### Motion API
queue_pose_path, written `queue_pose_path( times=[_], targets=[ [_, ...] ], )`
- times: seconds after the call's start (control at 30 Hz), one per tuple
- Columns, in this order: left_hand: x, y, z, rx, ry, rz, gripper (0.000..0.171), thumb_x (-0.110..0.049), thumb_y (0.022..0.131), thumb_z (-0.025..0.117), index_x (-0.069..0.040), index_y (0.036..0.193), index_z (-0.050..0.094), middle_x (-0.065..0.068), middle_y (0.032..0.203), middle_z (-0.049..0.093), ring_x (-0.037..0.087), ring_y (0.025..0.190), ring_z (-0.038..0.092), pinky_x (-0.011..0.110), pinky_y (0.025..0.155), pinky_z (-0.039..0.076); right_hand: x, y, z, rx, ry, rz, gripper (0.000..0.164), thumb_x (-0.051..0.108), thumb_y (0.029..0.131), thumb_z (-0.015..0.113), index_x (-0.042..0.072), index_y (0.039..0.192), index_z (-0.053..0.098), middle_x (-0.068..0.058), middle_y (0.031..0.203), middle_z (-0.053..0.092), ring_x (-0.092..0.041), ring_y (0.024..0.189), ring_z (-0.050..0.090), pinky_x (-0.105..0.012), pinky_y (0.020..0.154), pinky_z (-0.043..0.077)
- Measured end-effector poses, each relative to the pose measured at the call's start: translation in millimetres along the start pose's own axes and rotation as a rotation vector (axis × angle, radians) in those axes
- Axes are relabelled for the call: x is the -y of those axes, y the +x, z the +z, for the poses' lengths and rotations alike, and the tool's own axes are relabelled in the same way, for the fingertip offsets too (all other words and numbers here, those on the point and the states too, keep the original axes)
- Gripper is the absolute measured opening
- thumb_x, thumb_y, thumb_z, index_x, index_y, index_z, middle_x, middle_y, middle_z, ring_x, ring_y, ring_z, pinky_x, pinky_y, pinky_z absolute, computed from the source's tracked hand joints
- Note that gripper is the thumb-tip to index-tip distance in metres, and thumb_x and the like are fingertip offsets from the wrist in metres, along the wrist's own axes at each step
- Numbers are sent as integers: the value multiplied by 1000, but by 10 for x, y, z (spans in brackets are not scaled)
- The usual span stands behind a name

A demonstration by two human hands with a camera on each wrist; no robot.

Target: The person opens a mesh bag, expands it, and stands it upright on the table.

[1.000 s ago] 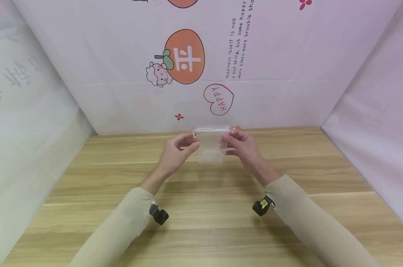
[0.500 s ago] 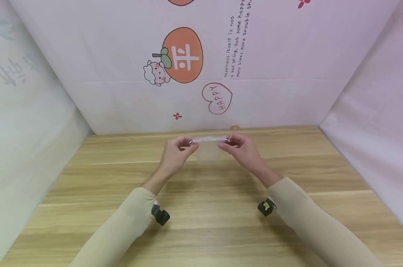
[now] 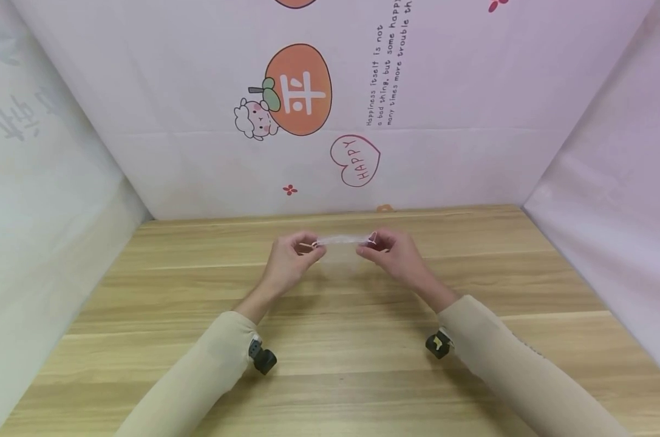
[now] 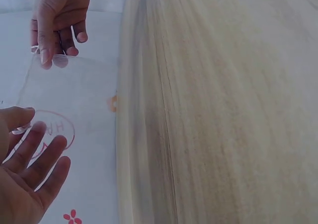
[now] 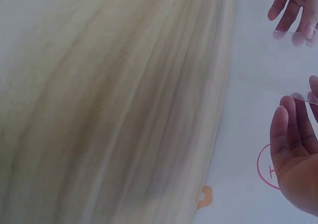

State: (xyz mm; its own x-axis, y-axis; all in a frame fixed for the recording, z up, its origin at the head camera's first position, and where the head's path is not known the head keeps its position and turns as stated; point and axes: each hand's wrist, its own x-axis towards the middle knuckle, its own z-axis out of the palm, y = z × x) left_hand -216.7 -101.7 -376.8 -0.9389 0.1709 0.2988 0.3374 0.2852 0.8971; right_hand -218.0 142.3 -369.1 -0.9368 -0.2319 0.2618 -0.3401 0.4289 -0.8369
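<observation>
A translucent drawstring bag (image 3: 341, 258) hangs between the two hands, above the wooden table. Its top edge, with white cords, stretches level from one hand to the other. The left hand (image 3: 288, 260) pinches the top left corner between thumb and forefinger. At the opposite corner, the right hand (image 3: 398, 255) pinches the bag the same way, a loop of cord showing by its fingers. In the left wrist view the bag (image 4: 74, 85) is see-through, with the printed cloth visible behind it. The left hand's other fingers (image 4: 52, 177) are spread away from the bag.
The wood-grain table (image 3: 340, 376) reaches back to an upright white printed cloth (image 3: 450, 170). White cloth walls stand on the left (image 3: 51, 182) and right (image 3: 608, 170). A small black camera is strapped at each sleeve cuff, the left camera (image 3: 264, 361) and the right camera (image 3: 437, 344).
Both hands have moved a little toward the person, bringing the bag with them. The bag's top edge has tipped nearer, and its front shows less than before. The right fingers have shifted to the corner.
</observation>
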Motion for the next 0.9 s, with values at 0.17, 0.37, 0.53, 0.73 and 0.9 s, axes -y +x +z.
queue_pose_path(
  times=[0.17,0.37,0.53,0.73,0.9],
  targets=[
    [11,-21,13,20,70,-23,10,-9,90,76,-6,99,73,5,95,73,22,86,71,35,74,59,-15,-22,26,34,-22,57,18,17,89,79,6,84,66,-5,83,67,-20,77,58,-29,65,50],
    [4,-27,26,29,97,-35,12,-10,90,76,-7,102,74,5,98,72,22,89,71,37,76,59,-32,-34,50,50,-37,90,16,16,89,79,7,86,67,-5,85,67,-20,79,59,-31,68,50],
    [2,-33,21,34,99,-54,15,-9,90,76,-7,105,74,5,101,72,24,93,71,37,77,59,-45,-34,53,48,-40,88,14,14,88,79,7,87,67,-5,87,69,-20,81,61,-32,70,52],
    [25,-34,16,39,98,-82,20,-10,90,76,-6,109,72,7,106,71,26,96,70,38,77,59,-51,-28,50,74,-44,97,16,14,87,80,6,90,67,-6,89,70,-21,83,64,-35,76,54],
    [37,-35,-7,51,101,-102,27,-12,90,77,-7,115,70,7,111,70,26,99,69,38,79,59,-62,-28,37,104,-57,109,20,18,87,80,6,93,66,-8,94,69,-21,85,66,-36,79,55]
  ],
)
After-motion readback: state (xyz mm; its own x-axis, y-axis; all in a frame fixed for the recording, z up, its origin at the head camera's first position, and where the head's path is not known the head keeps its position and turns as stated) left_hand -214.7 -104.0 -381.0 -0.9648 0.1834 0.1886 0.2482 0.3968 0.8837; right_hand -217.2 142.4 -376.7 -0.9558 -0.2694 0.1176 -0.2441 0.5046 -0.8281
